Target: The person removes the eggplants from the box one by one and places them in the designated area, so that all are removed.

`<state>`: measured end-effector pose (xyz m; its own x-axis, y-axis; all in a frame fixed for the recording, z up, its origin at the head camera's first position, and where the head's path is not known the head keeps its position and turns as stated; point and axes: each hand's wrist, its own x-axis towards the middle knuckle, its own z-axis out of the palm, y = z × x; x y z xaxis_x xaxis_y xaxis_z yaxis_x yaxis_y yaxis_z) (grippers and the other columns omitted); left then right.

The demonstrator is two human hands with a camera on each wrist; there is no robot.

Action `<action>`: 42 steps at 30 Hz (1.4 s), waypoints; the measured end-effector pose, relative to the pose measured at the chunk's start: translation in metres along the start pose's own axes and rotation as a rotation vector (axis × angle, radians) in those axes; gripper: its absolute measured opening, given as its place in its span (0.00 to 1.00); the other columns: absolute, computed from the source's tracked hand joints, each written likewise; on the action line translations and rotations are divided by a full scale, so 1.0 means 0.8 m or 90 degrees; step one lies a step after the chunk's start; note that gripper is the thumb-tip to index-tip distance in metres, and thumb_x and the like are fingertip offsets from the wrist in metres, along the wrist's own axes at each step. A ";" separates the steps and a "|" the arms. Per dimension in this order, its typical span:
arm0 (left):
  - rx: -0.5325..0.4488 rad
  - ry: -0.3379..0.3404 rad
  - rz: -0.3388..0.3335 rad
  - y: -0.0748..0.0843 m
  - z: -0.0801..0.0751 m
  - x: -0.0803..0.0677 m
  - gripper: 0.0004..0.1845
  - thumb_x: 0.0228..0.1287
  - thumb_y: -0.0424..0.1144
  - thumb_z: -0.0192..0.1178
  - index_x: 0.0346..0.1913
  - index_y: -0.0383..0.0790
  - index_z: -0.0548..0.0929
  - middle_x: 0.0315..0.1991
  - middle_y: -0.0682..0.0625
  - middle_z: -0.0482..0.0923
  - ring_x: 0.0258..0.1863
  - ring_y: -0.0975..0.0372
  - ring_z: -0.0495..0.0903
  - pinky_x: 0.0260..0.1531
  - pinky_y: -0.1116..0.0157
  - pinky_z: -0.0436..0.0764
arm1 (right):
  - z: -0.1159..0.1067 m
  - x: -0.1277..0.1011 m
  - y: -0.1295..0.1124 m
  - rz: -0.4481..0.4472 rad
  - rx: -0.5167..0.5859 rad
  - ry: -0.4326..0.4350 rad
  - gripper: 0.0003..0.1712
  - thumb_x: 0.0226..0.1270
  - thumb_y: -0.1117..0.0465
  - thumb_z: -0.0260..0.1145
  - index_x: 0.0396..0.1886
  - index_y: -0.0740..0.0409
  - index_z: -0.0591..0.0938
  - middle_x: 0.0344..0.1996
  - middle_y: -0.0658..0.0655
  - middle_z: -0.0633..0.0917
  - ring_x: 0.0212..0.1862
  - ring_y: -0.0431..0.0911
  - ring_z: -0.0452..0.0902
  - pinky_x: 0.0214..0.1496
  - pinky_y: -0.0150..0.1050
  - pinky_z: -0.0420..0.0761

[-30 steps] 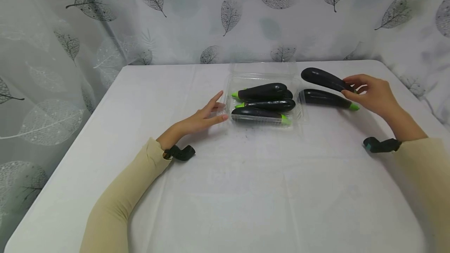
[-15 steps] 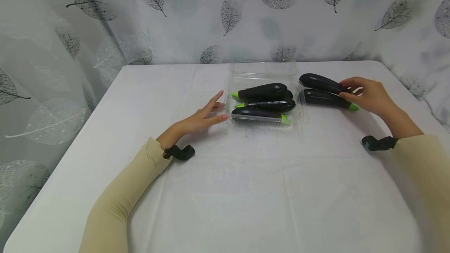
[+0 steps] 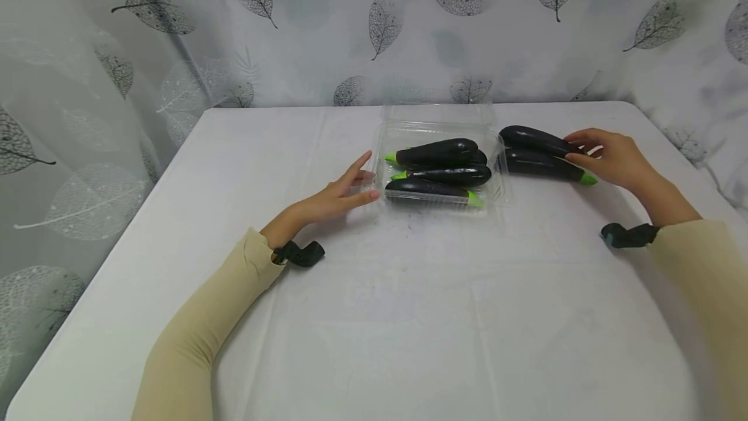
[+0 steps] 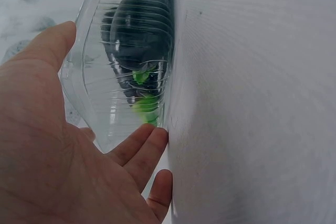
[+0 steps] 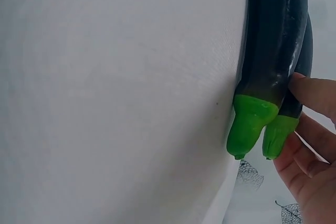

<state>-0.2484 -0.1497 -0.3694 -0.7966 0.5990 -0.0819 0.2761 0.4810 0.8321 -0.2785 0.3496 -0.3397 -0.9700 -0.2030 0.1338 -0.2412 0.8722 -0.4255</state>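
- Two dark purple eggplants with bright green stem caps lie side by side on the white cloth-covered surface (image 3: 409,317), just right of the clear plastic clamshell tray (image 3: 498,195): the far eggplant (image 3: 534,139) and the near eggplant (image 3: 540,165), touching along their length.
- Right hand (image 3: 613,160): its fingertips rest against the far eggplant's stem end. In the right wrist view one fingertip touches that eggplant beside its green cap; I cannot tell whether the grip is closed on it or only resting there.
- Left hand (image 3: 333,197): its grip is released, fingers straight, with the fingertips at the tray's left wall. In the left wrist view the thumb and fingers lie against the ribbed plastic without curling round it.
- Inside the tray lie at least three more eggplants (image 3: 444,171) of the same kind, stacked close together, with green caps at both ends of the pile.
- Judging by the layout, the two eggplants are out on the surface, and the ones in the tray are what is left.
- The surface is draped in white cloth with faint fold lines and a few dark specks near the tray.
- Behind and to the left hangs a pale curtain (image 3: 292,31) printed with grey leaves.
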 end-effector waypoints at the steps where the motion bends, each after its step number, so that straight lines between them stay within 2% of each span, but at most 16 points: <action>1: 0.001 0.000 0.000 0.000 0.000 0.000 0.45 0.73 0.50 0.53 0.78 0.62 0.31 0.74 0.46 0.55 0.74 0.53 0.52 0.70 0.43 0.50 | 0.000 0.000 0.001 -0.001 -0.001 -0.002 0.25 0.71 0.59 0.62 0.61 0.71 0.73 0.52 0.77 0.76 0.48 0.68 0.74 0.36 0.24 0.69; 4: 0.001 0.000 0.001 0.001 0.000 -0.001 0.45 0.73 0.49 0.52 0.78 0.62 0.31 0.74 0.46 0.55 0.74 0.54 0.53 0.71 0.43 0.49 | 0.002 0.002 0.003 -0.003 -0.002 -0.010 0.24 0.72 0.60 0.61 0.60 0.71 0.72 0.53 0.78 0.75 0.49 0.69 0.73 0.47 0.42 0.77; 7: 0.000 0.001 0.002 0.000 0.001 0.000 0.45 0.73 0.49 0.52 0.78 0.62 0.31 0.74 0.46 0.55 0.74 0.54 0.53 0.71 0.44 0.50 | 0.003 0.003 0.004 0.000 0.003 -0.020 0.23 0.73 0.60 0.59 0.61 0.72 0.72 0.53 0.79 0.75 0.51 0.70 0.72 0.51 0.63 0.72; 13: -0.006 -0.001 0.004 0.000 0.000 0.000 0.45 0.73 0.50 0.53 0.78 0.63 0.31 0.74 0.46 0.55 0.75 0.54 0.52 0.71 0.44 0.50 | 0.002 0.004 0.007 0.018 0.013 -0.039 0.25 0.74 0.58 0.58 0.62 0.72 0.71 0.54 0.81 0.73 0.53 0.74 0.71 0.52 0.67 0.70; 24: -0.004 -0.001 -0.002 -0.001 0.001 0.000 0.46 0.73 0.50 0.53 0.78 0.61 0.31 0.74 0.46 0.55 0.75 0.52 0.52 0.70 0.43 0.51 | 0.001 0.004 0.015 0.022 0.039 -0.078 0.25 0.75 0.58 0.57 0.63 0.71 0.71 0.57 0.77 0.73 0.57 0.71 0.69 0.54 0.64 0.70; 35: -0.003 0.001 0.002 -0.003 0.001 0.001 0.45 0.73 0.49 0.53 0.78 0.61 0.31 0.74 0.46 0.56 0.74 0.54 0.52 0.71 0.45 0.51 | -0.001 0.004 0.016 0.016 0.052 -0.085 0.24 0.75 0.59 0.57 0.63 0.70 0.72 0.59 0.76 0.72 0.59 0.70 0.69 0.54 0.62 0.69; 39: -0.003 0.000 0.002 -0.003 0.001 0.001 0.46 0.73 0.50 0.53 0.78 0.60 0.31 0.74 0.46 0.55 0.74 0.54 0.52 0.70 0.43 0.50 | -0.001 0.004 0.013 0.022 0.050 -0.078 0.24 0.75 0.57 0.57 0.63 0.68 0.73 0.59 0.75 0.73 0.58 0.69 0.69 0.51 0.51 0.73; 42: -0.002 -0.001 0.005 -0.002 0.000 0.001 0.46 0.72 0.52 0.53 0.78 0.60 0.31 0.74 0.46 0.55 0.75 0.54 0.52 0.70 0.43 0.49 | -0.002 0.004 0.007 0.014 0.045 -0.071 0.23 0.74 0.57 0.58 0.62 0.67 0.74 0.59 0.74 0.73 0.57 0.67 0.70 0.46 0.32 0.72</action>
<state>-0.2491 -0.1501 -0.3713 -0.7935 0.6037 -0.0767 0.2804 0.4745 0.8344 -0.2827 0.3547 -0.3400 -0.9716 -0.2351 0.0253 -0.2171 0.8443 -0.4900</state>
